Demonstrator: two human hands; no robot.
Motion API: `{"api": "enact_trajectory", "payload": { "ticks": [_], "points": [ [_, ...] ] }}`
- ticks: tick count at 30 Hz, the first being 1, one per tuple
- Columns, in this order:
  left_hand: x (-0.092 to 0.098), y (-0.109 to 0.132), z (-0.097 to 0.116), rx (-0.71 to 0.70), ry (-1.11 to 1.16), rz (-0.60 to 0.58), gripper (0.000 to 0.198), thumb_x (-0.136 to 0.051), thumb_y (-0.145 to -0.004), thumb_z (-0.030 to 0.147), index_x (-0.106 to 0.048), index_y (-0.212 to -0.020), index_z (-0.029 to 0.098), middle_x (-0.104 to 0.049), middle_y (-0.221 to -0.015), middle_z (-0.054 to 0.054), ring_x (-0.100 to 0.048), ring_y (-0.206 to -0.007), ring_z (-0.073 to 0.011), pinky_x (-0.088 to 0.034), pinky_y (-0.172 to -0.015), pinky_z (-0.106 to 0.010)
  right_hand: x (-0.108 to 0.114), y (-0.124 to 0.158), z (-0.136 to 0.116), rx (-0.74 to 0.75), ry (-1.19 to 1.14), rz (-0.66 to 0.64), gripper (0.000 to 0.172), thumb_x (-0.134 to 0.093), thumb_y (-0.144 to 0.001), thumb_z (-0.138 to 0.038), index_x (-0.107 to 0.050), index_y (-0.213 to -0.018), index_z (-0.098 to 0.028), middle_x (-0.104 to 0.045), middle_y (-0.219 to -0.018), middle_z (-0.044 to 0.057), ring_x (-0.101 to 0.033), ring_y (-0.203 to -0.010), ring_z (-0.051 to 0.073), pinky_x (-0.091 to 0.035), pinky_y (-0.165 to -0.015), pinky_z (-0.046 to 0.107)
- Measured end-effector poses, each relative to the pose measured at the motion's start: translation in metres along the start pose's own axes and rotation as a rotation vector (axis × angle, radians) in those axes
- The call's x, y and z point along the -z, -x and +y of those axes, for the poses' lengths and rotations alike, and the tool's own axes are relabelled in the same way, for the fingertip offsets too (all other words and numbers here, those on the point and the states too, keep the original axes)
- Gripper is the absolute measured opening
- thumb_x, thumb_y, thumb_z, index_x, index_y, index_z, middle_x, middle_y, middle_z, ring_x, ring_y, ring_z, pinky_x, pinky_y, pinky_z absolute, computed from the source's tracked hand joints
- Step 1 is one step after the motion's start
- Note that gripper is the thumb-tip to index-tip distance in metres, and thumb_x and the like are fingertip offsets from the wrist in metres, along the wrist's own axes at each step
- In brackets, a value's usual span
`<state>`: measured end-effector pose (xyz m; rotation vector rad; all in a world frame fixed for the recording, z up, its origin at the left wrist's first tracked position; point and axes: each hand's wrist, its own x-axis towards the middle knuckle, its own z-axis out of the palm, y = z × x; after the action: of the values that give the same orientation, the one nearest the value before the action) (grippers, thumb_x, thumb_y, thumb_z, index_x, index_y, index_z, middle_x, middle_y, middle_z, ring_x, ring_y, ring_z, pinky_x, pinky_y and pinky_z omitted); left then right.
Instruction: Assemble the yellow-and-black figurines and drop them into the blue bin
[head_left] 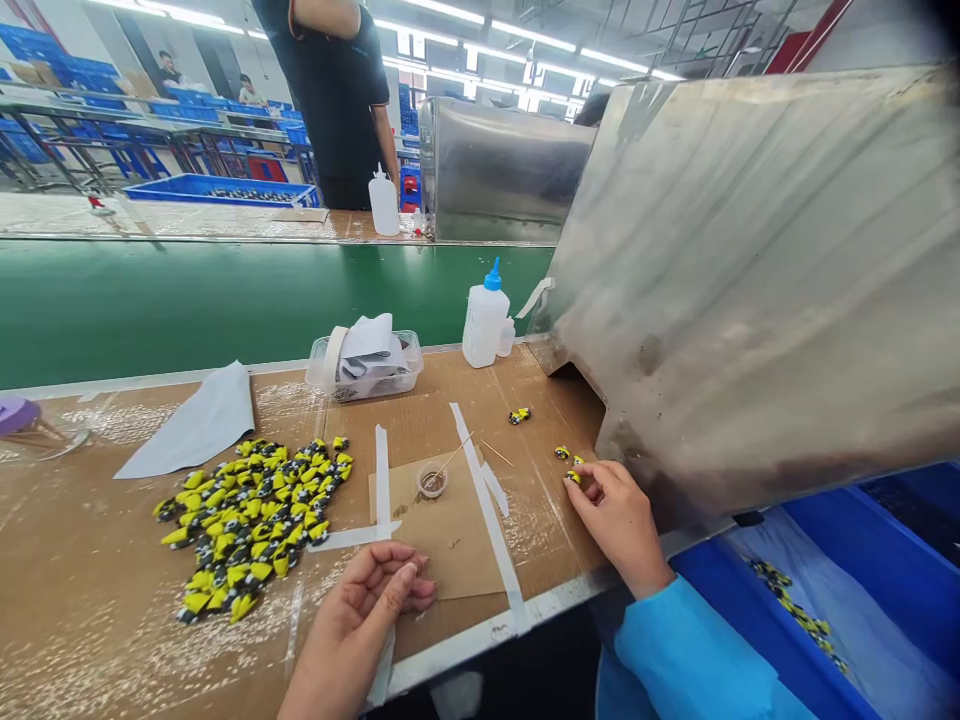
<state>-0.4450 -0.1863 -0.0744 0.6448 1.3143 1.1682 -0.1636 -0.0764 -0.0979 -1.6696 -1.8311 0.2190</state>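
Observation:
My right hand [619,515] pinches a small yellow-and-black figure piece [573,477] at the table's right side. Close by lie similar pieces [562,453], and another small group [520,415] sits farther back. My left hand [379,600] hovers near the front edge, fingers curled and thumb against the index finger; anything inside is hidden. In front of it a cardboard sheet [469,550] carries a small round cup [432,482] with a thin wooden stick [455,452] leaning in it. A second stick [497,453] lies beside it. To the left spreads a large pile of yellow-and-black pieces [259,510].
A metal hood [750,280] slopes up on the right, above a blue bin [847,590] with more pieces. At the back stand a blue-capped bottle [486,322] and a clear tub of cloths [375,380]. Beyond runs a green belt [262,300]; a person [341,110] stands across it.

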Motion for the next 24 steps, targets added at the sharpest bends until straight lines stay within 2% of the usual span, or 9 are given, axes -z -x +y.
{"api": "enact_trajectory", "payload": {
  "ticks": [3, 6, 9, 12, 15, 18, 24],
  "points": [
    [0.0, 0.001, 0.001, -0.002, 0.011, -0.003, 0.035, -0.072, -0.068, 0.042, -0.058, -0.088, 0.017, -0.068, -0.085, -0.005, -0.065, -0.076, -0.0172, -0.053, -0.074, -0.027, 0.002, -0.007, -0.01, 0.026, 0.023, -0.012, 0.018, -0.059, -0.078, -0.03, -0.063, -0.092, -0.02, -0.059, -0.093, 0.003, -0.05, -0.051, 0.009, -0.047, -0.061, 0.028],
    [-0.002, 0.002, 0.005, 0.0, 0.025, 0.001, 0.035, -0.074, -0.066, 0.041, -0.059, -0.086, 0.016, -0.068, -0.084, -0.006, -0.065, -0.074, -0.0175, -0.053, -0.072, -0.028, 0.0, -0.02, -0.032, 0.061, 0.038, -0.053, 0.021, -0.058, -0.079, -0.033, -0.063, -0.095, -0.02, -0.06, -0.094, 0.005, -0.051, -0.054, 0.011, -0.046, -0.062, 0.029],
    [-0.003, 0.003, 0.008, -0.003, 0.038, 0.011, 0.033, -0.074, -0.066, 0.039, -0.059, -0.085, 0.016, -0.068, -0.083, -0.006, -0.065, -0.072, -0.0176, -0.053, -0.07, -0.028, -0.011, -0.04, -0.056, 0.066, 0.117, -0.142, 0.024, -0.055, -0.082, -0.033, -0.062, -0.102, -0.02, -0.061, -0.098, 0.006, -0.058, -0.07, 0.015, -0.045, -0.069, 0.029],
    [-0.003, 0.003, 0.007, -0.004, 0.044, 0.009, 0.031, -0.073, -0.068, 0.037, -0.059, -0.086, 0.016, -0.067, -0.084, -0.006, -0.065, -0.073, -0.0173, -0.053, -0.07, -0.028, -0.031, -0.062, -0.069, 0.039, 0.183, -0.174, 0.028, -0.054, -0.083, -0.028, -0.06, -0.108, -0.018, -0.062, -0.097, 0.009, -0.06, -0.083, 0.02, -0.043, -0.072, 0.029],
    [0.0, 0.003, 0.004, -0.012, 0.057, -0.014, 0.028, -0.071, -0.071, 0.035, -0.058, -0.087, 0.016, -0.067, -0.085, -0.005, -0.065, -0.074, -0.0167, -0.052, -0.071, -0.028, -0.05, -0.077, -0.071, 0.01, 0.222, -0.176, 0.024, -0.054, -0.083, -0.025, -0.062, -0.103, -0.015, -0.062, -0.093, 0.012, -0.06, -0.084, 0.022, -0.042, -0.071, 0.03],
    [0.002, 0.003, 0.001, -0.026, 0.057, -0.041, 0.025, -0.068, -0.075, 0.034, -0.057, -0.088, 0.016, -0.066, -0.085, -0.005, -0.064, -0.074, -0.0162, -0.052, -0.071, -0.028, -0.059, -0.082, -0.068, 0.0, 0.239, -0.185, 0.018, -0.053, -0.084, -0.024, -0.064, -0.094, -0.014, -0.062, -0.093, 0.013, -0.061, -0.081, 0.022, -0.041, -0.069, 0.03],
    [0.003, 0.003, 0.001, -0.034, 0.055, -0.083, 0.019, -0.062, -0.081, 0.033, -0.055, -0.09, 0.017, -0.064, -0.087, -0.005, -0.063, -0.077, -0.0157, -0.051, -0.074, -0.029, -0.042, -0.061, -0.062, 0.048, 0.176, -0.218, 0.015, -0.052, -0.083, -0.025, -0.064, -0.084, -0.015, -0.065, -0.083, 0.008, -0.061, -0.076, 0.019, -0.041, -0.068, 0.029]
  ]
}}
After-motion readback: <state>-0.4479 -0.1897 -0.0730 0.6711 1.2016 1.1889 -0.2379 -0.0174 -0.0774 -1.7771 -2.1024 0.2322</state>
